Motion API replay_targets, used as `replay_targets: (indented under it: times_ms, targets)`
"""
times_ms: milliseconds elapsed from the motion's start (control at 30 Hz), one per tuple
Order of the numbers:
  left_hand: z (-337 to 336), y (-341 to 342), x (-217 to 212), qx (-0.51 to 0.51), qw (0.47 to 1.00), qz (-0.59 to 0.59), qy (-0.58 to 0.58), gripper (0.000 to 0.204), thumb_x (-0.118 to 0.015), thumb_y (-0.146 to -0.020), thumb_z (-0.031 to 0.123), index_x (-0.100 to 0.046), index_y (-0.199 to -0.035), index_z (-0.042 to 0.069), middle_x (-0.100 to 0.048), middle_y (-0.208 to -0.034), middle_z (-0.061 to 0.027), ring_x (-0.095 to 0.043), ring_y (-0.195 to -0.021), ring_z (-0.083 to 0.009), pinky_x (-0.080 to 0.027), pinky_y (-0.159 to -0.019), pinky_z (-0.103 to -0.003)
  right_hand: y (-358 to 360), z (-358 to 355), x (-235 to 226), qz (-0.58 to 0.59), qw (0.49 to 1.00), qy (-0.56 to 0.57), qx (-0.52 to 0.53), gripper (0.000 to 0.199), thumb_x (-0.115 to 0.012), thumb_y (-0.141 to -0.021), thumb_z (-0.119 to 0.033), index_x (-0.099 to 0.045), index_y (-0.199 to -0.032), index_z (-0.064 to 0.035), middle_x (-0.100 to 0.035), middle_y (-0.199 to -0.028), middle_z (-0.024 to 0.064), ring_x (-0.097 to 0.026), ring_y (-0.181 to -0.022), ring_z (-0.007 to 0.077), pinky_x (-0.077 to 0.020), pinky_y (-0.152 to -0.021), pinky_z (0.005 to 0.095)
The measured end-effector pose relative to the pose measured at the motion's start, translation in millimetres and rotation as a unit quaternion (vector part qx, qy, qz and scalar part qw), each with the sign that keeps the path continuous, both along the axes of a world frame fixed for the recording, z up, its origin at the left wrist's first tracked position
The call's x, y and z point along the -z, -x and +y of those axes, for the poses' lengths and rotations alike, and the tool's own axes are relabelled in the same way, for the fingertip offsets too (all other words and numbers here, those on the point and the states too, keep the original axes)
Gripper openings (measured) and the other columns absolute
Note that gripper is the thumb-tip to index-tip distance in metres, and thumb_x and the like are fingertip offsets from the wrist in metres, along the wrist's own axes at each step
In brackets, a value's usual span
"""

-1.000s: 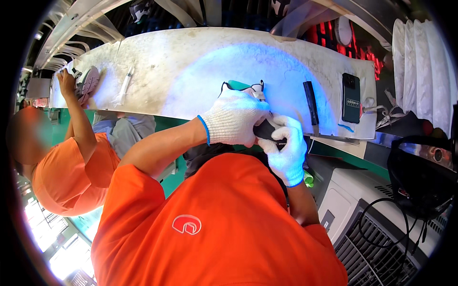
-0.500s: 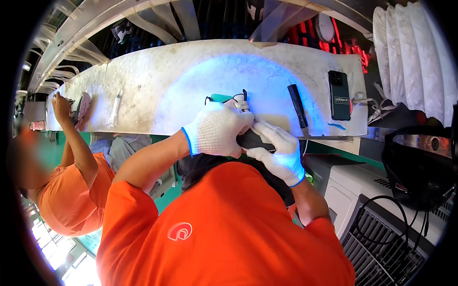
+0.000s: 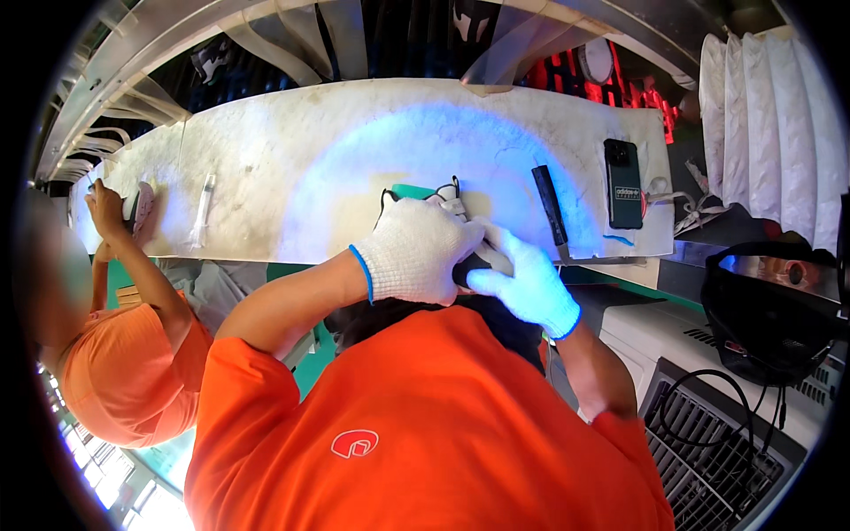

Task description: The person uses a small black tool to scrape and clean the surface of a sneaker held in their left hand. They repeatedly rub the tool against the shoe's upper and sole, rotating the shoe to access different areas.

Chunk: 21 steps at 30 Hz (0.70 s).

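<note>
Both my hands wear white knit gloves with blue cuffs and meet at the near edge of a white worktable (image 3: 292, 168) lit blue in the middle. My left hand (image 3: 414, 252) is closed over a small dark object (image 3: 467, 268). My right hand (image 3: 529, 285) grips the same object from the right, fingers pointing left. Most of the object is hidden by the gloves, so I cannot tell what it is. Just behind the hands a green piece (image 3: 413, 191) with a black cord lies on the table.
On the table lie a long black tool (image 3: 549, 208), a dark phone (image 3: 624, 181), a blue scrap (image 3: 620, 240) and a syringe (image 3: 202, 209). A co-worker's hand (image 3: 106, 210) works at the far left. A white vented machine (image 3: 708, 416) and a black helmet-like thing (image 3: 761, 310) sit at right.
My two hands stay closed together on the dark object and sit a little nearer the table's edge. The co-worker's hand stays at the table's left end.
</note>
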<state>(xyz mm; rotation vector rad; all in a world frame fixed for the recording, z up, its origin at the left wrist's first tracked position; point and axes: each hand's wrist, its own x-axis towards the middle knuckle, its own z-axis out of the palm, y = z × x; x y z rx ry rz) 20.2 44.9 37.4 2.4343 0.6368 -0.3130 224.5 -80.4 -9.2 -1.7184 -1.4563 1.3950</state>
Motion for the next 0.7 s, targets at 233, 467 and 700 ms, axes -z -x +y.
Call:
replay_targets:
  times_ms: [233,467,700]
  targets:
    - [1.6,5.3,18.5,0.011,0.997,-0.076,-0.033,0.054,-0.091,-0.069,0.041,-0.074,-0.108,0.009,-0.074,-0.100,-0.0172,-0.074,-0.098,-0.0389,-0.059,-0.078,-0.050,20.8,2.6,-4.0,0.135,0.982,0.021,0.132,0.085,-0.086,-0.094,-0.005,-0.044,-0.168,0.0014,-0.059,-0.161,0.0229,-0.067,-0.141,0.0270,-0.0549,-0.117,0.0413]
    - [40.6,78.1,42.2,-0.316,0.761,-0.356,0.441,0.034,-0.076,-0.093,-0.001,-0.069,-0.126,0.002,-0.077,-0.118,-0.0111,-0.073,-0.113,-0.0174,-0.059,-0.097,-0.035,38.6,-13.7,35.5,-0.029,0.927,-0.211,0.308,0.047,-0.073,-0.108,-0.015,-0.065,-0.149,0.0062,-0.083,-0.114,0.0149,-0.076,-0.102,0.0179,-0.0600,-0.094,0.0347]
    - [8.3,112.5,85.3,-0.163,0.920,-0.343,-0.094,0.067,-0.078,-0.083,0.004,-0.065,-0.149,0.006,-0.071,-0.140,-0.0232,-0.068,-0.128,-0.0461,-0.057,-0.110,-0.049,24.3,-0.1,53.0,0.014,0.925,-0.212,0.316,0.037,-0.072,-0.111,-0.016,-0.070,-0.140,0.0064,-0.081,-0.108,0.0123,-0.073,-0.097,0.0148,-0.0589,-0.090,0.0314]
